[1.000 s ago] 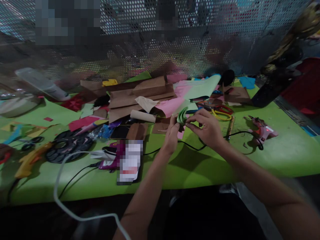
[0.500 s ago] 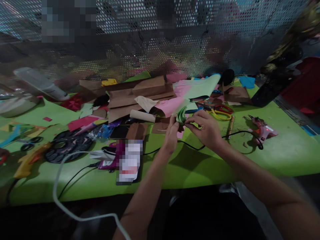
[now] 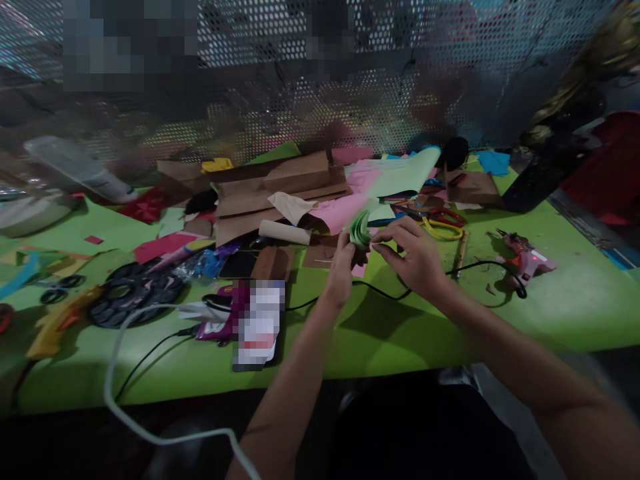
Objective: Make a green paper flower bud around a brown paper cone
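Note:
My left hand [image 3: 341,270] and my right hand [image 3: 413,257] meet above the middle of a green table [image 3: 380,333]. Between them is a small folded piece of green paper [image 3: 359,229], fanned into curved layers. The left fingers pinch its lower part, and the right thumb and fingers pinch its right side. A scrap of pink paper [image 3: 358,269] lies on the table just under the hands. A black cable [image 3: 385,294] runs across the table beneath both wrists.
Brown paper bags [image 3: 280,190] and pink and pale green sheets [image 3: 395,177] are piled behind the hands. Yellow and red scissors [image 3: 443,227] and a pink glue gun [image 3: 525,260] lie to the right. A yellow glue gun [image 3: 55,320], black scissors [image 3: 57,290] and a white cable [image 3: 150,427] lie left.
Both hands have lifted the green paper slightly up and away, and the right fingers have shifted along its edge. Nothing else on the table has moved.

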`<state>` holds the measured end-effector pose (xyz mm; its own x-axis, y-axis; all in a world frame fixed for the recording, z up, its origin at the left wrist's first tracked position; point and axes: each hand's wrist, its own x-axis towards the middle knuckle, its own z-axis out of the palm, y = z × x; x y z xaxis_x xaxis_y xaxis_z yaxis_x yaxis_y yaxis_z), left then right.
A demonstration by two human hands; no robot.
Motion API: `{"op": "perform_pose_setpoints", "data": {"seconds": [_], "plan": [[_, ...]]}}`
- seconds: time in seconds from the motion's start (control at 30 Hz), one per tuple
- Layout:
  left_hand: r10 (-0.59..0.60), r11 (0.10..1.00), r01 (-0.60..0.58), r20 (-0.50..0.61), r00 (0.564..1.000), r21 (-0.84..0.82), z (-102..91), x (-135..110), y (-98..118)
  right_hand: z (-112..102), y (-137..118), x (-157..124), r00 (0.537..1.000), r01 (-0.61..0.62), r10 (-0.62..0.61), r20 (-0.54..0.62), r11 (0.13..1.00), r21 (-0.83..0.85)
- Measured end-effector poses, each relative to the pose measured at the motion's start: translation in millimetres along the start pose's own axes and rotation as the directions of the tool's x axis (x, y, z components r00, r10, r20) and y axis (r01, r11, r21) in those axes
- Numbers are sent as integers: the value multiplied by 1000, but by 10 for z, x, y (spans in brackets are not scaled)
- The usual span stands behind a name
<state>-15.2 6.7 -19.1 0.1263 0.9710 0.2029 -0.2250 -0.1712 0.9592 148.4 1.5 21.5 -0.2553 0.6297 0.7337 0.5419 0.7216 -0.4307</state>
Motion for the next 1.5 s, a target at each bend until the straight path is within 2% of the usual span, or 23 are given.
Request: {"op": "perform_pose_setpoints", "data": {"seconds": [0.13,0.43,0.7,0.97,1.3,1.5], "plan": [[-10,1000,9,4,1000,28,2,-10,7,-8,13,6,999,-53,52,9,996,67],[3,998,-3,0,1000,67,8,-29,28,16,-11,-12,996,-87,86,18,994,62],[19,997,-18,-18,1000,76,24,-21,29,39,-24,-28,1000,-10,10,2,1000,6],[37,993,-39,17,999,112,36,-37,56,69,-20,-37,999,-16,19,33,997,-82],[24,999,-25,17,1000,27,12,-25,38,52,-4,-25,992,48,-24,125,980,-195],[-28,999,29,15,999,-42,38,6,50,28,-1,-11,984,90,-58,167,977,-192]]}}
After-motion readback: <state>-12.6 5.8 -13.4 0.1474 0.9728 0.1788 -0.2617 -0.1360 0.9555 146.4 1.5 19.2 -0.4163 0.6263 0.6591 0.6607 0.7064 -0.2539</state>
